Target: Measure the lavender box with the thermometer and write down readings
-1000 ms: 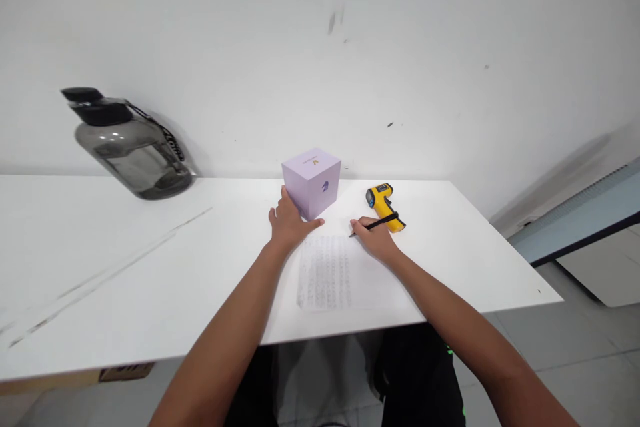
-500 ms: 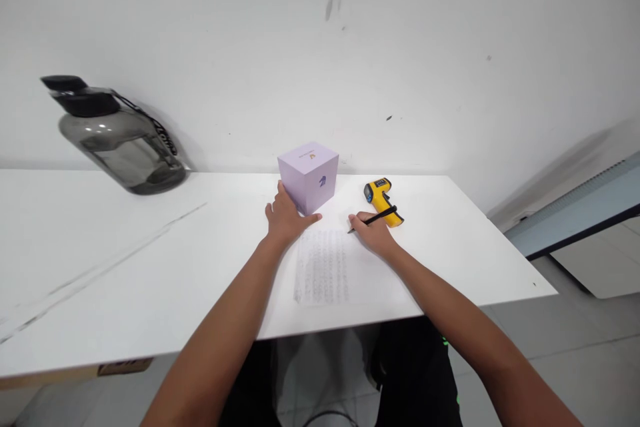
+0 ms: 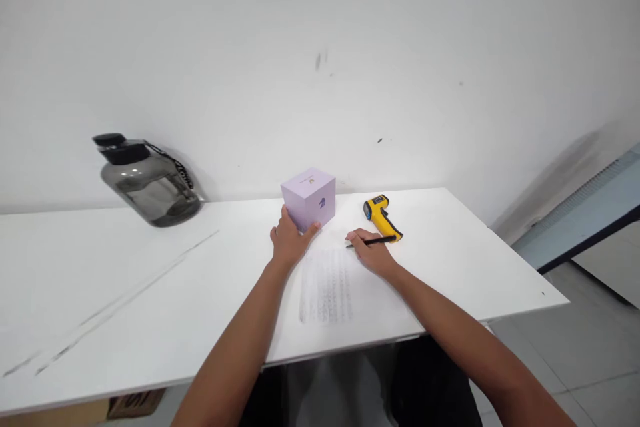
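My left hand (image 3: 291, 238) is wrapped round the lower part of a lilac cube-shaped box (image 3: 300, 208), its thumb on the front side and its fingers along the left. The box has a small gold mark on top and a dark horse-head-like emblem on one side. In my right hand (image 3: 371, 252) is a slim black pen (image 3: 376, 240), its tip pointing left just above the top of a written sheet of paper (image 3: 327, 287). The lines on the sheet are too faint to read. Right behind the pen lies a yellow and black infrared thermometer (image 3: 383, 217) on its side.
A large grey see-through water bottle (image 3: 153, 183) with a black lid and strap stands at the back left, by the wall (image 3: 250, 67). The white table (image 3: 150, 320) has a grey vein pattern and ends at the right. A brown carton (image 3: 136, 403) shows under its front edge.
The camera has tilted up, so everything sits lower in view. My left thumb has moved from beside the box onto its front side. The pen now lies flatter in my right hand.
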`<state>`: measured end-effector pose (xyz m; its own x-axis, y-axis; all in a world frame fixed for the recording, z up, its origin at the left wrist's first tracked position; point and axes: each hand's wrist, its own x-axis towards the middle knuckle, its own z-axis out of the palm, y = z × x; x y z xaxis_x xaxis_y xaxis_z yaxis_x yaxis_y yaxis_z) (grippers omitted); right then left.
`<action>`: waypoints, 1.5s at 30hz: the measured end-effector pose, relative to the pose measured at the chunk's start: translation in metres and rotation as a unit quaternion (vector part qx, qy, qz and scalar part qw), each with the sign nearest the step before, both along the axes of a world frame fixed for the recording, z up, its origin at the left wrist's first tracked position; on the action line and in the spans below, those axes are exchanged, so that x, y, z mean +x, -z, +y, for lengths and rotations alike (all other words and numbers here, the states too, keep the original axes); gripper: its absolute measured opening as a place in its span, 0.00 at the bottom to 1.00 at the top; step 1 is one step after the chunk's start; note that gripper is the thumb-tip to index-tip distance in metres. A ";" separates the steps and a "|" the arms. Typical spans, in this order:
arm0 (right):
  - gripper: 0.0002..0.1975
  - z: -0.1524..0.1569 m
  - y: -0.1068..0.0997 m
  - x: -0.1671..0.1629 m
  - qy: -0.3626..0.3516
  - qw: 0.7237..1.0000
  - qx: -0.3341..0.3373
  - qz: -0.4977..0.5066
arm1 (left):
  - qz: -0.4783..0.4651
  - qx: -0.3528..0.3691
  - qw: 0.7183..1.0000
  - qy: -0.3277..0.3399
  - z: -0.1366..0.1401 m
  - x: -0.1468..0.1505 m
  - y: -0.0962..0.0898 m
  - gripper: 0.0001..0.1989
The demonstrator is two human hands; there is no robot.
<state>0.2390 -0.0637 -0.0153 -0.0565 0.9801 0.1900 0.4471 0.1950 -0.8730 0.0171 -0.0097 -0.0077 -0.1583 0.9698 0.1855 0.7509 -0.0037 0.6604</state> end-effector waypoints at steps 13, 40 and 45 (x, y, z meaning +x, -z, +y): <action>0.20 -0.012 0.009 0.003 -0.105 0.956 0.171 -0.213 | -0.008 0.020 1.000 -0.002 0.003 -0.002 0.004 0.40; 0.18 0.005 0.009 0.028 0.056 0.948 0.199 -0.243 | -0.018 0.013 1.000 -0.002 0.003 -0.001 0.002 0.39; 0.19 0.003 0.009 0.026 0.054 0.951 0.183 -0.243 | -0.019 0.013 1.000 -0.003 0.002 -0.001 0.002 0.39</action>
